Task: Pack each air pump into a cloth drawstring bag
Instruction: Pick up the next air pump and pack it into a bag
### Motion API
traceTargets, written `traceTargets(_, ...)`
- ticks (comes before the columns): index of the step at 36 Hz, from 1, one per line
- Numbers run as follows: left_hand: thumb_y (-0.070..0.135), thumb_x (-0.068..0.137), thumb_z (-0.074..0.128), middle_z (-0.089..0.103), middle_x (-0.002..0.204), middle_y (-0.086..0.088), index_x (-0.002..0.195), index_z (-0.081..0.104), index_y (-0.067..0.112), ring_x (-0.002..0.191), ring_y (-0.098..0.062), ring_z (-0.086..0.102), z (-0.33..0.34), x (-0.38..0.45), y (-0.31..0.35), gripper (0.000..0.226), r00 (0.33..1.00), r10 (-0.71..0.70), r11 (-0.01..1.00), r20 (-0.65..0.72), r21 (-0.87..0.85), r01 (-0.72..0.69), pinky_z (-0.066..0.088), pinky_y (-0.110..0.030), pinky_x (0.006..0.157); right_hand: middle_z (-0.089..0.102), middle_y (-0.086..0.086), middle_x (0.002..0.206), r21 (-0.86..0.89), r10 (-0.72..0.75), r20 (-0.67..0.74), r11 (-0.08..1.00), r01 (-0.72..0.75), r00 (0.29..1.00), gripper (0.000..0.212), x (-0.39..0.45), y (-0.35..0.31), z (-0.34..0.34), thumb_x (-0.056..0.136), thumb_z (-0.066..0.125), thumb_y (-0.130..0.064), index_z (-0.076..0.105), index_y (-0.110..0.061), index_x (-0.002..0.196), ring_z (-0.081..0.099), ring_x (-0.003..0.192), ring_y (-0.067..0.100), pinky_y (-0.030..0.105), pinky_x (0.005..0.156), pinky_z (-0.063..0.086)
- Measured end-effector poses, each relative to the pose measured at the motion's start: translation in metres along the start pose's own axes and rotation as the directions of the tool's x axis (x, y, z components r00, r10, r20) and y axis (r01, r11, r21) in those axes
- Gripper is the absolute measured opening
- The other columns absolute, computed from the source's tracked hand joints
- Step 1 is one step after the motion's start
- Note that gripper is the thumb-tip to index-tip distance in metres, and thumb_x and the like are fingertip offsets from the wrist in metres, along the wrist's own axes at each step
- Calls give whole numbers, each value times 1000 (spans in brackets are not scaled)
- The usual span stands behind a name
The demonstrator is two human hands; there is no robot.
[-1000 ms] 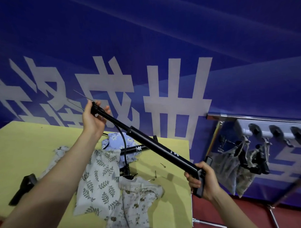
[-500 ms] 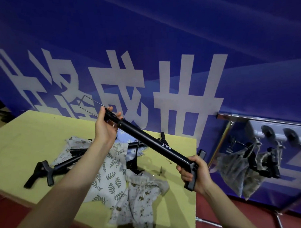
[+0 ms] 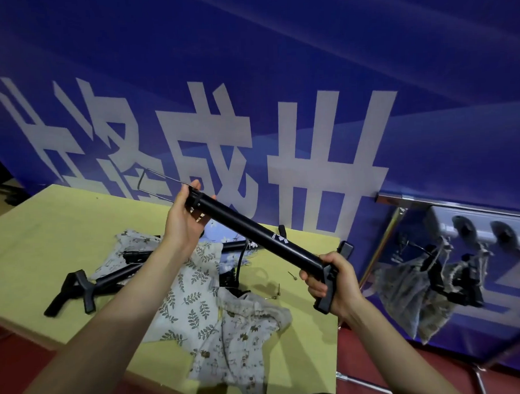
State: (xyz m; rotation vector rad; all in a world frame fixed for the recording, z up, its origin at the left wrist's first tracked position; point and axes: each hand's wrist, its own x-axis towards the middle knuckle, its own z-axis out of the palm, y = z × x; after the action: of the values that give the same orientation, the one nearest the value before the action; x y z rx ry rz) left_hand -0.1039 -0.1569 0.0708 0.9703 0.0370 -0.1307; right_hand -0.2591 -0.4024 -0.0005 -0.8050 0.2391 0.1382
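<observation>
I hold a black air pump [image 3: 254, 236] slantwise above the yellow table [image 3: 48, 233]. My left hand [image 3: 184, 221] grips its upper end, where a thin wire foot loop [image 3: 161, 184] sticks out to the left. Its T-handle at the lower right is gripped by my right hand [image 3: 334, 282]. Several patterned cloth drawstring bags [image 3: 203, 302] lie crumpled on the table under the pump. Another black pump [image 3: 88, 287] lies at the left among the bags, handle toward me, and part of a third pump [image 3: 234, 245] shows behind.
A blue banner with white characters [image 3: 279, 122] stands right behind the table. At the right, a metal rack [image 3: 459, 213] carries hooks from which filled cloth bags [image 3: 412, 291] hang. Small metal needles [image 3: 278, 290] lie on the table. Red floor shows below the table's right edge.
The pump's rod has been pushed in, so the pump is shorter and my hands are closer together. The view shifted, bringing the pump at the left into sight.
</observation>
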Motion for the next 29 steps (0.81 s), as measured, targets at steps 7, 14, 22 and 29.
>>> traceTargets(7,50,100,38,64,122,-9,124,53,13,115,-30,60,-3,-2,-3,46,997,-76,996,-3,-49,76,48,-44,96,58,22,69,-149,-120,41,981,125,992,40,4,-3,13,78,47,-23,57,5,104,32,37,14,22,35,31)
traceTargets(14,41,101,41,64,126,-10,140,39,17,112,-22,63,5,-16,-18,46,990,-140,983,2,-123,139,51,-38,88,66,24,83,-333,-150,71,928,165,986,37,12,5,29,82,46,-26,63,-6,108,43,48,20,28,49,41)
traceTargets(22,41,95,54,65,83,-2,101,59,8,78,-16,66,2,-14,-2,34,994,-52,972,-95,-231,29,54,-31,83,71,5,97,-432,-47,68,899,72,997,45,9,26,28,76,64,-35,69,-13,114,65,94,22,35,87,50)
traceTargets(29,41,89,64,66,79,-2,111,58,5,71,-17,67,-2,-13,20,43,993,8,991,-119,-133,-24,56,-34,87,68,18,112,-342,-93,-55,937,69,994,53,17,21,19,93,45,-48,65,-5,118,62,104,25,38,89,47)
